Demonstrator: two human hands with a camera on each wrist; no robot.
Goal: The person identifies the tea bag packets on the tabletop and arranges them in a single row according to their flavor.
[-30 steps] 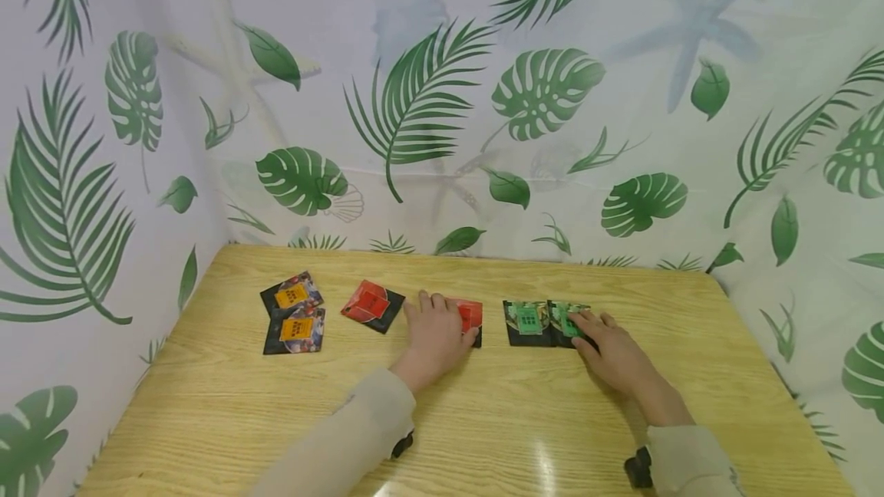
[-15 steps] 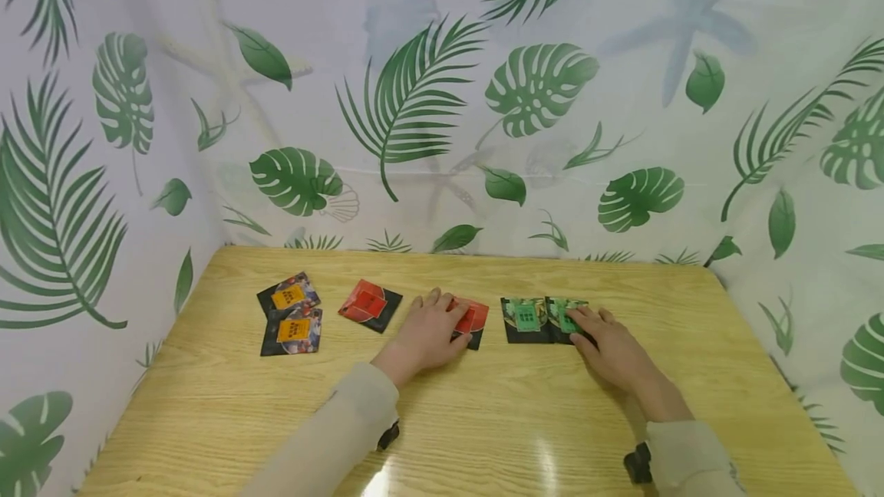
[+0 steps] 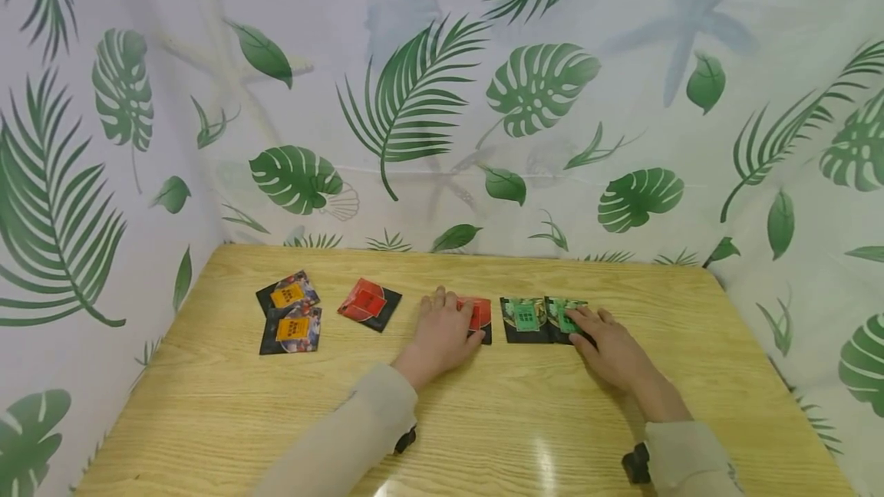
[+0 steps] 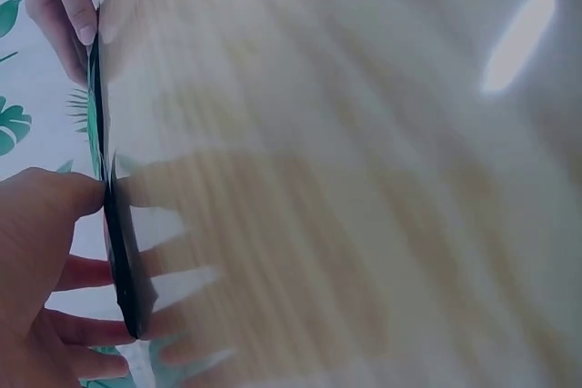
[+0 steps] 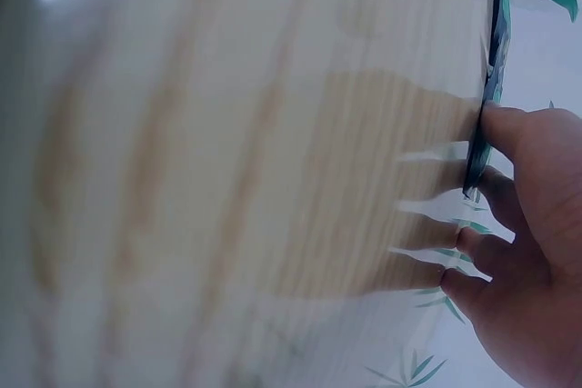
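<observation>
Head view: left hand [image 3: 445, 332], spread, rests on a red packet [image 3: 482, 320] toward the table [image 3: 497, 420]'s far edge; right hand [image 3: 611, 347], outstretched, touches the outer green packet [image 3: 556, 320]; pushing rightward too hard might overlap the inner green packet [image 3: 527, 318]; pressure's unclear from here.

Head view evenly bright, glare on table [image 3: 497, 413]; 2 wrist views dimmer, bluish, hazy, 1 glare patch each.

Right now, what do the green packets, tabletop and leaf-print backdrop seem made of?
Green packets: perhaps plastic or foil film, thin and flat with printed faces; finish unclear.
Tabletop: wood or wood-look laminate, smooth and glossy, showing grain and reflections.
Leaf-print backdrop: probably fabric or plastic sheeting, fairly matte, with soft creases.
</observation>
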